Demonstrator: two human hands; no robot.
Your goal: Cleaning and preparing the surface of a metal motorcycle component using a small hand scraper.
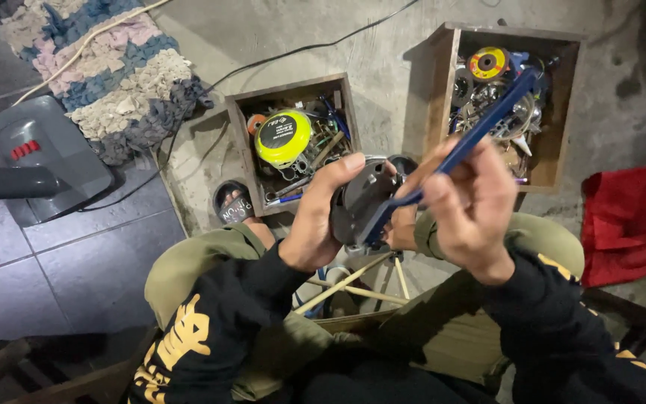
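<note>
Gripping a dark round motor part (360, 200) with the left hand (317, 221), fingers curled round its rim. Right hand (466, 206) pinches a blue-handled tool (480, 129), pointing to 1 o'clock.

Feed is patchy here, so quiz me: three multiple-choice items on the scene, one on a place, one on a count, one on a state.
1. Where is the yellow-green spool?
A in the nearer wooden box
B on the rug
C on the red cloth

2. How many open wooden boxes stand on the floor?
A one
B two
C four

3. What does the right hand hold?
A nothing
B a blue tool
C the spool

A: it lies among the box's tools.
B: a nearer box and a farther box.
B: its fingers grip the blue tool against the round dark part in the left hand.
</note>
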